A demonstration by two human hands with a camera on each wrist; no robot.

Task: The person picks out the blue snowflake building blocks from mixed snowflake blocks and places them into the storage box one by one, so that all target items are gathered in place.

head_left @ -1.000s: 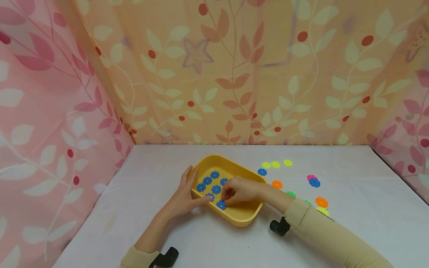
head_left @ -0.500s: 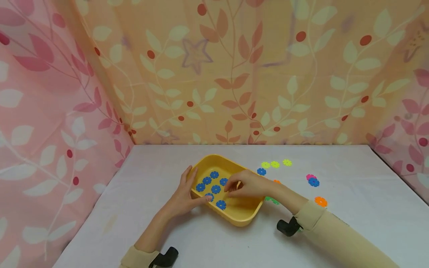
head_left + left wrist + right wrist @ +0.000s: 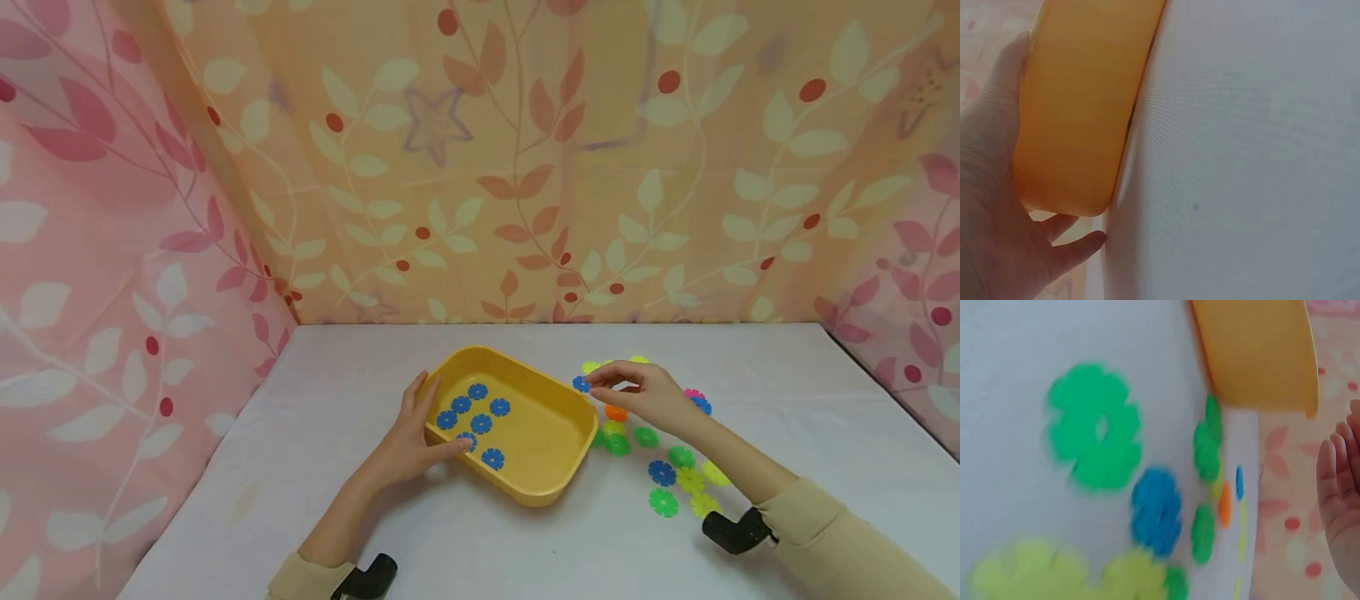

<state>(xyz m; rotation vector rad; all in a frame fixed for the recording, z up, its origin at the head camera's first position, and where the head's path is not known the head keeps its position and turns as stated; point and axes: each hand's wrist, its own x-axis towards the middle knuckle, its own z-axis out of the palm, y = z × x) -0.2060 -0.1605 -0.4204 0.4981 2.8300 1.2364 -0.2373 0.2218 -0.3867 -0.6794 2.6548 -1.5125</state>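
Observation:
A yellow plastic tray [image 3: 543, 429] sits at an angle on the white table, with several blue flower-shaped discs [image 3: 482, 424] scattered over its left part. My left hand [image 3: 412, 437] holds the tray's near left corner, fingers along the left side and thumb across the near rim. In the left wrist view, that hand reaches along the tray's outer wall [image 3: 1082, 119]. My right hand [image 3: 652, 400] hovers just right of the tray, thumb and fingers slightly apart and nothing seen between them. Its fingertips are right at a blue disc [image 3: 581, 383] on the table.
Loose discs lie right of the tray: an orange one [image 3: 616, 412], green ones [image 3: 663, 502], yellow ones [image 3: 690, 480], another blue one [image 3: 662, 472] and a pink one [image 3: 694, 394] partly under blue. My right forearm covers part of this spread. A patterned curtain [image 3: 517, 167] stands behind the table.
My right hand has let go of a blue disc in the tray, lifted and moved right, out over the loose discs. The left hand and tray have stayed put.

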